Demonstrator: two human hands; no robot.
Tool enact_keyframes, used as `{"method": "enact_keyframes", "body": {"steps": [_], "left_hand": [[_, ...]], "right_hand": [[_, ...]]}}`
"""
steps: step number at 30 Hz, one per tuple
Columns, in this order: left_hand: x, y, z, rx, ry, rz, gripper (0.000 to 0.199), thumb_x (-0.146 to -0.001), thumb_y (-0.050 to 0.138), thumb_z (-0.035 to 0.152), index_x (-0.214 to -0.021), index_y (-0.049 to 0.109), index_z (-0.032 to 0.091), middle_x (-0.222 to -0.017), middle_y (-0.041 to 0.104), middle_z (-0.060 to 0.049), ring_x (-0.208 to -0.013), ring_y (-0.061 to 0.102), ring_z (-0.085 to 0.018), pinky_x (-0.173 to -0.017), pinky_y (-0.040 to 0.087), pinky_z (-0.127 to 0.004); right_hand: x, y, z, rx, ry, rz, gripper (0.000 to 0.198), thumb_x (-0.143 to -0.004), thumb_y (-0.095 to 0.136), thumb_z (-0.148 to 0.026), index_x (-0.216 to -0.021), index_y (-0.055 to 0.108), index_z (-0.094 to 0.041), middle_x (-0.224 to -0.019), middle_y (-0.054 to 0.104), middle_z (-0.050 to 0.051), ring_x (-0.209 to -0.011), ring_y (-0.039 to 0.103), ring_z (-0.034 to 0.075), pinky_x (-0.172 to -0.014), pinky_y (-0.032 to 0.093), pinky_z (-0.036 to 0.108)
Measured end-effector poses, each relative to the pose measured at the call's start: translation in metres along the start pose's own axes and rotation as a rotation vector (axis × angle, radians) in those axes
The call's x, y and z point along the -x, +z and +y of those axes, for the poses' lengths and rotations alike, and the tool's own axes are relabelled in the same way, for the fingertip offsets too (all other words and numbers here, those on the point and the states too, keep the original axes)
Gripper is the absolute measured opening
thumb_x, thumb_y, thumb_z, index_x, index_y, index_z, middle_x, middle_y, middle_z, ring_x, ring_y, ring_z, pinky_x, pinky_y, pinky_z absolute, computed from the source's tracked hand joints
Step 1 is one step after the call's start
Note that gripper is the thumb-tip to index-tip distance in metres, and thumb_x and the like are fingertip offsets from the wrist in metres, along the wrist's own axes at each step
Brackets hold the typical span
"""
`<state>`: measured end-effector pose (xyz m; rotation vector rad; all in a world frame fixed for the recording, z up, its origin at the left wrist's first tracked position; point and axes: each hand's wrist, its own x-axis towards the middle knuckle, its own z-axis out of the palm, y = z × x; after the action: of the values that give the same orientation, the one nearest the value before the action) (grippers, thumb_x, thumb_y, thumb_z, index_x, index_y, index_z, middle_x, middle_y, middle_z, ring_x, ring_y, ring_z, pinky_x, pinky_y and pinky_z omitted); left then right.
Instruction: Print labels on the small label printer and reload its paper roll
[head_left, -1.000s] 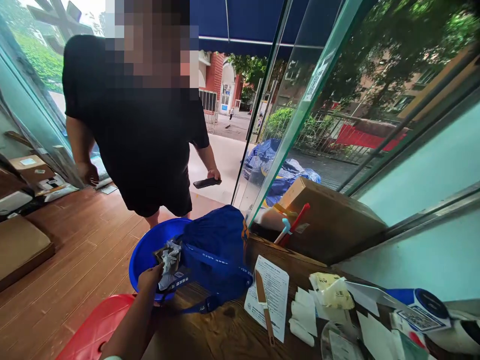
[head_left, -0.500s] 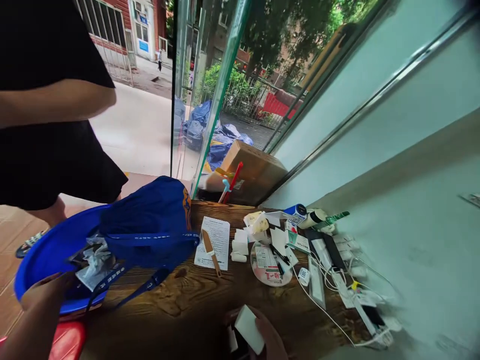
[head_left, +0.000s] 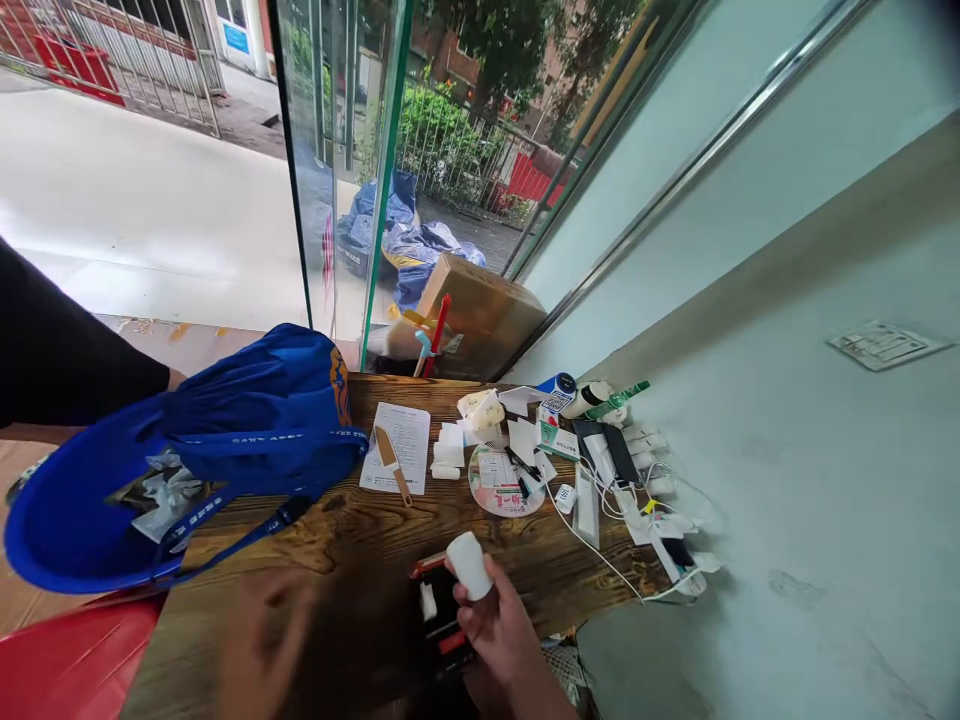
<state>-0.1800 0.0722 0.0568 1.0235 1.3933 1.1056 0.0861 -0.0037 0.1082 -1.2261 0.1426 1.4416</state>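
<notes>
My right hand (head_left: 499,620) grips a small white rounded block (head_left: 469,566) between thumb and fingers, above the near edge of the table. Just under it is a dark box or tray with red edges (head_left: 450,640), which has a small white piece (head_left: 428,601) in its far part. My left hand (head_left: 266,640) is smeared by motion over the table's near left; its fingers cannot be made out. Farther off, a knife with a brown blade and handle (head_left: 393,466) lies on a printed sheet (head_left: 418,425). Several similar white pieces (head_left: 448,450) sit beside that sheet.
A blue basin (head_left: 45,525) with a blue drawstring bag (head_left: 255,395) leaning over it stands left, near a red stool (head_left: 82,655). Cables, papers and a round fan (head_left: 495,500) crowd the right side. A glass door (head_left: 382,200) and cardboard box (head_left: 487,310) stand behind.
My left hand has moved from the basin to the right, over the table. My right hand has lifted the white block from the dark box. The person at left has moved mostly out of view.
</notes>
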Motion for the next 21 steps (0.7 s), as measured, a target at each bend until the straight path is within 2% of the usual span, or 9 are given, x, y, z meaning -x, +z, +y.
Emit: {"method": "enact_keyframes", "body": {"steps": [1, 2, 4, 5, 8, 12, 15, 18, 21], "left_hand": [[0.02, 0.026, 0.0, -0.17, 0.115, -0.182, 0.022, -0.061, 0.075, 0.039, -0.081, 0.069, 0.031, -0.085, 0.061, -0.005, -0.084, 0.054, -0.027, -0.081, 0.044, -0.035], [0.036, 0.051, -0.003, -0.299, 0.122, -0.384, 0.017, -0.069, 0.068, 0.039, -0.083, 0.069, 0.029, -0.084, 0.063, -0.006, -0.082, 0.056, -0.026, -0.078, 0.044, -0.035], [0.056, 0.096, -0.013, -0.611, 0.066, -0.57, 0.016, -0.078, 0.057, 0.036, -0.07, 0.065, 0.024, -0.074, 0.062, -0.007, -0.074, 0.057, -0.025, -0.072, 0.042, -0.035], [0.061, 0.114, -0.019, -0.76, 0.028, -0.596, 0.018, -0.08, 0.056, 0.035, -0.073, 0.064, 0.021, -0.076, 0.063, -0.009, -0.075, 0.059, -0.026, -0.071, 0.042, -0.035], [0.064, 0.148, -0.037, -1.045, -0.028, -0.567, 0.023, -0.081, 0.056, 0.033, -0.091, 0.063, 0.013, -0.087, 0.066, -0.016, -0.087, 0.062, -0.031, -0.074, 0.042, -0.036], [0.063, 0.161, -0.046, -1.157, -0.081, -0.463, 0.024, -0.079, 0.054, 0.019, -0.1, 0.061, 0.009, -0.096, 0.065, -0.02, -0.093, 0.061, -0.032, -0.078, 0.041, -0.037], [0.067, 0.159, -0.045, -1.157, -0.098, -0.393, 0.019, -0.079, 0.049, 0.015, -0.094, 0.061, 0.011, -0.096, 0.065, -0.017, -0.094, 0.06, -0.029, -0.08, 0.04, -0.034], [0.071, 0.154, -0.044, -1.147, -0.103, -0.334, 0.012, -0.081, 0.048, 0.016, -0.085, 0.059, 0.014, -0.092, 0.065, -0.014, -0.092, 0.06, -0.026, -0.078, 0.039, -0.031], [0.074, 0.15, -0.046, -1.135, -0.102, -0.297, 0.01, -0.082, 0.048, 0.014, -0.08, 0.058, 0.015, -0.091, 0.065, -0.013, -0.09, 0.06, -0.024, -0.077, 0.038, -0.03]], "right_hand": [[-0.001, -0.007, -0.006, 0.007, -0.011, -0.011, 0.057, -0.052, 0.083, -0.051, -0.089, 0.066, -0.012, -0.09, 0.069, 0.012, -0.059, 0.056, 0.009, -0.045, 0.04, 0.017], [-0.002, -0.015, -0.011, 0.025, -0.033, -0.025, 0.057, -0.049, 0.083, -0.051, -0.087, 0.066, -0.013, -0.091, 0.069, 0.011, -0.061, 0.055, 0.009, -0.046, 0.04, 0.017], [-0.005, -0.034, -0.02, 0.094, -0.096, -0.04, 0.053, -0.045, 0.087, -0.044, -0.084, 0.065, -0.016, -0.084, 0.067, 0.005, -0.064, 0.055, 0.009, -0.051, 0.041, 0.017], [-0.007, -0.044, -0.023, 0.149, -0.127, -0.043, 0.051, -0.045, 0.088, -0.039, -0.084, 0.064, -0.018, -0.078, 0.066, 0.001, -0.064, 0.054, 0.009, -0.053, 0.042, 0.017], [-0.016, -0.073, -0.024, 0.38, -0.203, -0.072, 0.048, -0.051, 0.085, -0.033, -0.092, 0.063, -0.019, -0.072, 0.064, -0.002, -0.065, 0.055, 0.012, -0.061, 0.045, 0.023], [-0.033, -0.094, -0.01, 0.744, -0.301, -0.23, 0.04, -0.053, 0.08, -0.027, -0.088, 0.065, -0.016, -0.077, 0.066, 0.001, -0.07, 0.056, 0.017, -0.069, 0.043, 0.03], [-0.046, -0.091, 0.007, 0.978, -0.387, -0.304, 0.038, -0.054, 0.075, -0.017, -0.09, 0.063, -0.017, -0.081, 0.064, 0.001, -0.076, 0.056, 0.021, -0.071, 0.043, 0.032], [-0.057, -0.079, 0.019, 1.18, -0.511, -0.314, 0.041, -0.054, 0.073, -0.009, -0.093, 0.063, -0.017, -0.095, 0.06, 0.006, -0.092, 0.053, 0.026, -0.084, 0.04, 0.036], [-0.066, -0.068, 0.022, 1.347, -0.603, -0.365, 0.041, -0.054, 0.077, -0.011, -0.093, 0.068, -0.017, -0.1, 0.06, 0.009, -0.101, 0.05, 0.03, -0.089, 0.038, 0.038]]}}
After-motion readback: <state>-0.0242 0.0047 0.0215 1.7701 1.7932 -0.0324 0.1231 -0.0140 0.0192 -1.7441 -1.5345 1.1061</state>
